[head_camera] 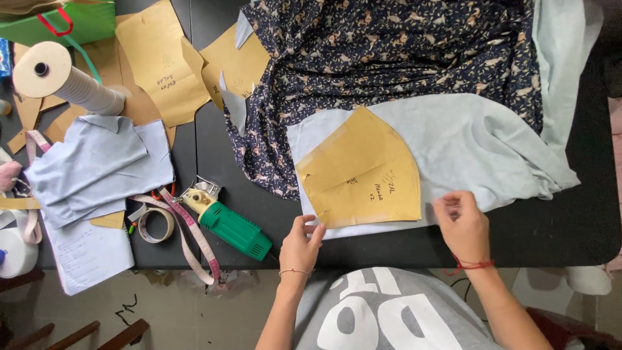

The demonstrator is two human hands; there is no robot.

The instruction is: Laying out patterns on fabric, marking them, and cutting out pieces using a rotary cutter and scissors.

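A tan paper pattern piece [359,172], curved on its right side, lies on pale blue fabric [479,146] at the front of the black table [583,227]. My left hand [302,243] pinches the near edge of the pale fabric just below the pattern's lower left corner. My right hand [461,223] grips the same fabric edge to the right of the pattern. Dark navy floral fabric [389,58] is spread behind the pale fabric.
A green electric rotary cutter [230,223], a pink measuring tape [191,230] and a tape roll [155,225] lie left of my hands. Cut pale blue pieces [97,165], more tan pattern pieces [162,61], a white thread cone [65,81] and a green bag [65,23] sit at the left.
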